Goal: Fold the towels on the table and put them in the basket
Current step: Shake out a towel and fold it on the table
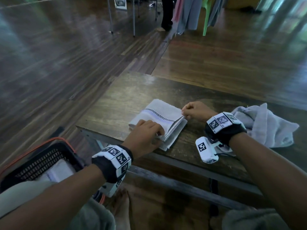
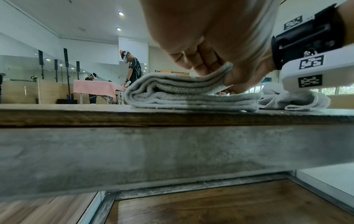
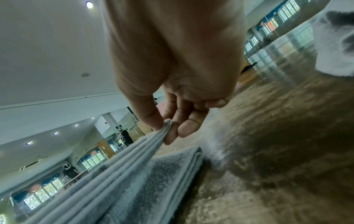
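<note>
A grey towel with a checked stripe lies folded in several layers on the wooden table, near its front edge. My left hand pinches the upper layers at the towel's near corner. My right hand pinches the same layers at the right corner and lifts them slightly off the bottom layer. A second grey towel lies crumpled on the table behind my right wrist. The black mesh basket with an orange rim stands low at my left and holds a folded white towel.
The table's front edge runs right under my left hand. My knees and a bare foot sit below it. Other people work at a pink-covered table far across the wooden floor. Chair legs and hanging cloths stand far behind.
</note>
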